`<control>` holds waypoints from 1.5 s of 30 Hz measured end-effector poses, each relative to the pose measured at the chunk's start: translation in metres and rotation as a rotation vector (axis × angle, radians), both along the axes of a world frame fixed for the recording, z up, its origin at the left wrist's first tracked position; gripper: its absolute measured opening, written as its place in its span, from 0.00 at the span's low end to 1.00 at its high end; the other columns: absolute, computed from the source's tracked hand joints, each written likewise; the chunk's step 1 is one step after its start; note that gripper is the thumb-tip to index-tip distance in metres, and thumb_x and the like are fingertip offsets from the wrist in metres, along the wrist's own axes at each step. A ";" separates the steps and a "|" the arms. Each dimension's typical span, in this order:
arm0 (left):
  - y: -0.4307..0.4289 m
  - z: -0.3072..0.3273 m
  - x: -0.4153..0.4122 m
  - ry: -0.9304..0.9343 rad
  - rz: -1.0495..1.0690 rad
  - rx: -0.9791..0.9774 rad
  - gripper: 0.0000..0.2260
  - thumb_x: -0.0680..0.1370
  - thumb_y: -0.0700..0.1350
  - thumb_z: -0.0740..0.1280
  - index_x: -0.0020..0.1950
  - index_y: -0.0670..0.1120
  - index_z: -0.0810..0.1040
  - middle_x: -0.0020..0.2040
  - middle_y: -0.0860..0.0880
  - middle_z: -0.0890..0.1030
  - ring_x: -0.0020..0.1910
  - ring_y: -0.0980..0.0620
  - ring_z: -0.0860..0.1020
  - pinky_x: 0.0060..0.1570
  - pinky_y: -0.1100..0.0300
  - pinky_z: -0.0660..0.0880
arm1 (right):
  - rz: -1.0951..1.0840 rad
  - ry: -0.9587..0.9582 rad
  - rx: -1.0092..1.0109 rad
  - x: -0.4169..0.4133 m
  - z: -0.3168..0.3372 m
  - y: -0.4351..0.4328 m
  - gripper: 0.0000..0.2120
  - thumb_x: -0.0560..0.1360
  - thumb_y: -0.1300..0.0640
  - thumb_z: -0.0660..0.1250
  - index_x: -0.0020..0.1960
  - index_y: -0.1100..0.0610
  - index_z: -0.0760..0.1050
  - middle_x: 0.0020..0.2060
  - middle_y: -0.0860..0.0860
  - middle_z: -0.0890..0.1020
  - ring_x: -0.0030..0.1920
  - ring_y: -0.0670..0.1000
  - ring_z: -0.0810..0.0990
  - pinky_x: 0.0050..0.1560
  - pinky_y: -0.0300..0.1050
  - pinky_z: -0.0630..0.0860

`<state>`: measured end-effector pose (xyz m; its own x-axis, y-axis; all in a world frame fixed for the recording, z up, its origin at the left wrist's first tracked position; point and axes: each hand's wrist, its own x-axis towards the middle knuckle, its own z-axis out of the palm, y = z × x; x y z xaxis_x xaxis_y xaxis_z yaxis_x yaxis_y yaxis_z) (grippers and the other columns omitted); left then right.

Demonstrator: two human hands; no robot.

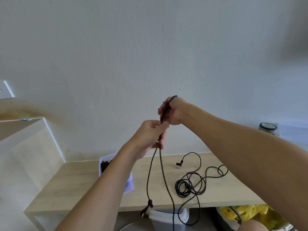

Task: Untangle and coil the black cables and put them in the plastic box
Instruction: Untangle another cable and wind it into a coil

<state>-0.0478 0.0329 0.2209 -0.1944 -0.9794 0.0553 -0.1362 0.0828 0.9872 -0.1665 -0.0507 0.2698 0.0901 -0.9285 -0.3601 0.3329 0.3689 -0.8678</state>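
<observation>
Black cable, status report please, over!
Left hand, right hand gripping black cable, raised. Loose tangle on table. Plastic box partly behind left forearm.

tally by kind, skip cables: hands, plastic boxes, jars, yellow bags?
hands: 2 (left hand, right hand, both gripping the black cable)
plastic box: 1
jar: 1
yellow bag: 1
total: 5

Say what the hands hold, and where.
Both grip one cable at its doubled-over part: right hand at the bend, left hand just below; two strands hang down.
</observation>
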 end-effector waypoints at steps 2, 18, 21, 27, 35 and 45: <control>-0.006 -0.007 0.003 -0.152 0.114 -0.035 0.10 0.83 0.40 0.58 0.53 0.38 0.78 0.26 0.52 0.65 0.23 0.53 0.63 0.24 0.62 0.63 | 0.002 0.038 -0.007 -0.003 0.002 0.000 0.14 0.77 0.66 0.55 0.34 0.59 0.68 0.22 0.53 0.72 0.27 0.52 0.72 0.36 0.42 0.74; -0.015 -0.030 0.017 -0.571 0.052 0.055 0.15 0.85 0.42 0.51 0.55 0.42 0.78 0.31 0.50 0.61 0.23 0.55 0.58 0.25 0.64 0.54 | 0.082 0.309 -0.021 0.000 0.005 0.006 0.15 0.78 0.62 0.58 0.32 0.55 0.67 0.23 0.49 0.69 0.23 0.47 0.66 0.28 0.38 0.67; -0.013 -0.033 0.026 -0.616 0.054 0.177 0.15 0.83 0.37 0.51 0.59 0.42 0.76 0.32 0.45 0.69 0.23 0.52 0.69 0.26 0.64 0.65 | 0.062 0.300 -0.006 -0.002 0.002 0.006 0.14 0.77 0.62 0.58 0.33 0.54 0.67 0.24 0.48 0.69 0.23 0.46 0.65 0.28 0.37 0.66; -0.012 -0.019 0.000 -0.237 0.028 -0.113 0.09 0.82 0.47 0.63 0.44 0.44 0.75 0.34 0.49 0.71 0.31 0.53 0.70 0.33 0.60 0.68 | 0.119 0.145 0.067 0.003 0.001 0.008 0.14 0.72 0.67 0.56 0.30 0.54 0.63 0.24 0.47 0.65 0.21 0.46 0.58 0.27 0.36 0.58; -0.011 -0.054 0.022 -0.636 -0.138 0.175 0.14 0.86 0.41 0.54 0.46 0.43 0.77 0.36 0.44 0.76 0.32 0.50 0.75 0.37 0.58 0.72 | 0.078 0.145 0.041 -0.010 0.010 0.002 0.14 0.73 0.66 0.56 0.30 0.54 0.64 0.25 0.47 0.67 0.21 0.45 0.60 0.26 0.36 0.59; -0.009 -0.033 0.010 -0.497 -0.304 0.039 0.13 0.86 0.43 0.56 0.48 0.40 0.77 0.28 0.52 0.70 0.29 0.51 0.73 0.35 0.56 0.74 | 0.102 0.033 0.047 -0.016 0.006 -0.006 0.17 0.79 0.64 0.49 0.33 0.55 0.66 0.27 0.48 0.69 0.19 0.46 0.62 0.25 0.37 0.58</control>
<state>-0.0374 0.0240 0.1877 -0.4600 -0.8752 -0.1495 -0.5594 0.1549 0.8143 -0.1822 -0.0570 0.2757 0.1708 -0.8970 -0.4078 0.2633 0.4403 -0.8583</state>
